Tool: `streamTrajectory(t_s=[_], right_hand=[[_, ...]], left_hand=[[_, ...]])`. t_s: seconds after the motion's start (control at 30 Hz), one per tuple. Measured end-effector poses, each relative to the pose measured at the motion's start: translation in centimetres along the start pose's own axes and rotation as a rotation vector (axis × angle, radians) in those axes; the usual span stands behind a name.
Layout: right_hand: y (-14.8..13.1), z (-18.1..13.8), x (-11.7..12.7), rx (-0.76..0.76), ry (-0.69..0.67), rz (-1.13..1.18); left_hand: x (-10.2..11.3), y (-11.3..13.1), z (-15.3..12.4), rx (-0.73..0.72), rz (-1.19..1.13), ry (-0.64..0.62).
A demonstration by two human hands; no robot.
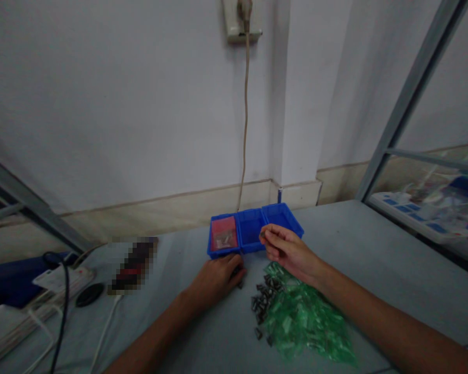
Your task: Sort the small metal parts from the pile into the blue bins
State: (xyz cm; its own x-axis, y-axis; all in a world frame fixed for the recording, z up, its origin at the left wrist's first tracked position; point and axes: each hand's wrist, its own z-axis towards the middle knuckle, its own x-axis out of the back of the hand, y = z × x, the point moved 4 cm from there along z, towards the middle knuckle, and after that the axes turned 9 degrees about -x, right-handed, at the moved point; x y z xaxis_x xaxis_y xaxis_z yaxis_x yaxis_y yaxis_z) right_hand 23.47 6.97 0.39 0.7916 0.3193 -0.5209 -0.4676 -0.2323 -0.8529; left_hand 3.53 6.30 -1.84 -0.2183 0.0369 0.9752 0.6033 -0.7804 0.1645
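Observation:
My right hand [285, 251] is raised just in front of the blue bins [253, 229] and pinches a small dark part [262, 235] between thumb and fingertips. My left hand [218, 276] rests on the grey table with its fingers curled over a small dark piece [239, 271]. Between my arms lies a heap of small dark metal parts [263, 301] beside a pile of green plastic pieces [304, 317]. The left blue bin holds a red packet [223, 232].
A blurred dark object [134, 265], a power strip [62, 278] and cables [64, 311] lie at the left. A cord [245, 119] hangs from a wall socket behind the bins. A metal frame [403, 104] and trays [425, 215] stand at the right.

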Motion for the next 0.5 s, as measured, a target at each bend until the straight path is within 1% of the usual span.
streamTrajectory(t_s=[0.13,0.3,0.5], right_hand=[[0.34,-0.02,0.02,-0.044,-0.041,0.083],[0.45,0.08,-0.19,-0.094,-0.134,0.136],[-0.03,-0.14,-0.59,-0.134,-0.156,0.176]], left_hand=[[-0.01,-0.02,0.0,0.007,0.012,-0.001],[-0.03,-0.07,-0.06,0.005,0.02,-0.005],[-0.01,-0.03,-0.09,-0.003,0.027,0.002]])
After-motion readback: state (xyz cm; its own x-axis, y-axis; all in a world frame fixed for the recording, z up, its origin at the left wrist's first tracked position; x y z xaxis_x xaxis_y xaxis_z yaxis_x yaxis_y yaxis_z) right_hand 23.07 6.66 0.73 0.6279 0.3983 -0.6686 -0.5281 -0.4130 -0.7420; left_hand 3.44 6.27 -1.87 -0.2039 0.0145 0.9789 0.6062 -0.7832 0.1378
